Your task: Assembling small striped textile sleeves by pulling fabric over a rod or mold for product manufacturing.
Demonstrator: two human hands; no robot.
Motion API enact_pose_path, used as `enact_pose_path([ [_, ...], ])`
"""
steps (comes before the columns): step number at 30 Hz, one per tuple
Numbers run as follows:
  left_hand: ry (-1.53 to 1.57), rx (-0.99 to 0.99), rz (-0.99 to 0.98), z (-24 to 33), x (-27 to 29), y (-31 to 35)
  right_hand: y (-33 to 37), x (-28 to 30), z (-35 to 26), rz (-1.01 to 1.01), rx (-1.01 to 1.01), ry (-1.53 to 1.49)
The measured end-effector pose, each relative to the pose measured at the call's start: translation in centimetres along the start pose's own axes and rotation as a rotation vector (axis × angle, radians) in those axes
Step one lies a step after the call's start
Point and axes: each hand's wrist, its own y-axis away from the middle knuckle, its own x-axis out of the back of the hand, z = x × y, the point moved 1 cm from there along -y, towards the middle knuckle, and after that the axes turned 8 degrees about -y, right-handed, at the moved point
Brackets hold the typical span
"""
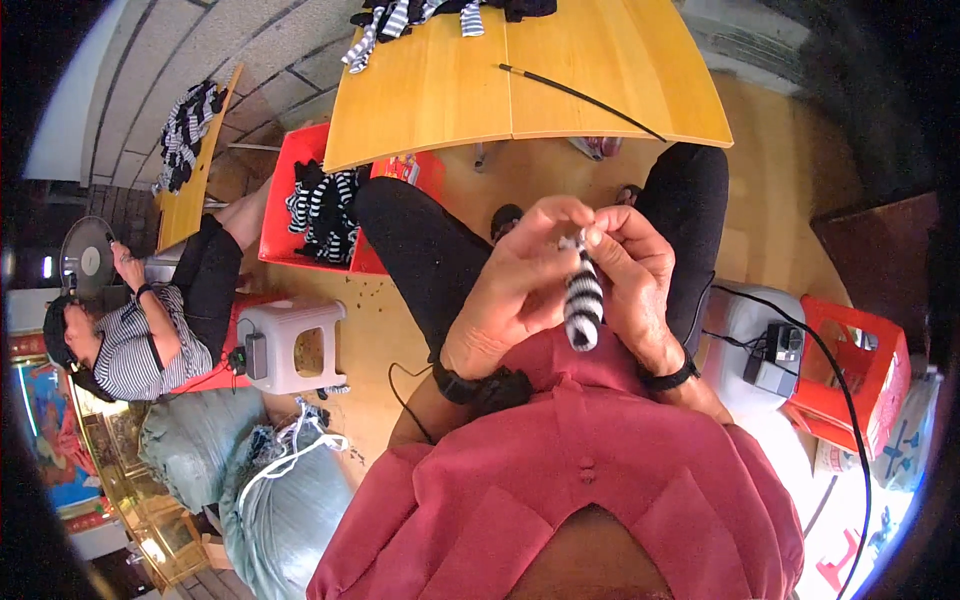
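Left hand (pixel 520 280), right hand (pixel 637 275), pinching striped fabric (pixel 583 308)

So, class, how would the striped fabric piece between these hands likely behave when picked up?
The striped fabric piece is probably floppy: similar striped pieces lie crumpled in the red bin. It is likely light, being slim beside the right hand. Its textile look suggests it would hardly break.
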Motion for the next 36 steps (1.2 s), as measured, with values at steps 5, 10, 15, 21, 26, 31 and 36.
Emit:
enact_pose_path([
  [5, 0.426, 0.009, 0.007, -0.9, 2.2, -1.0, -0.2, -0.6, -1.1, 0.022, -0.153, -0.183],
  [10, -0.287, -0.319, 0.154, -0.7, 1.7, -0.4, -0.8, -0.8, -1.3, 0.116, -0.114, -0.126],
  [15, -0.712, -0.543, 0.076, -0.2, 0.8, -0.1, -1.1, -1.3, -1.3, 0.146, -0.197, -0.166],
  [21, -0.136, -0.44, 0.298, 0.9, 1.5, -1.0, 0.0, -1.6, -1.7, 0.005, -0.268, -0.168],
  [26, -0.095, -0.344, 0.54, 1.1, 1.8, -1.1, 1.1, -1.6, -2.3, 0.015, -0.175, -0.069],
  [31, -0.136, -0.396, 0.618, 1.0, 1.6, -1.1, 2.5, -1.7, -0.9, -0.062, -0.018, 0.238],
  [36, -0.289, -0.437, 0.547, 0.5, 0.8, -1.1, 0.8, -2.1, 0.8, -0.057, 0.092, 0.341],
])
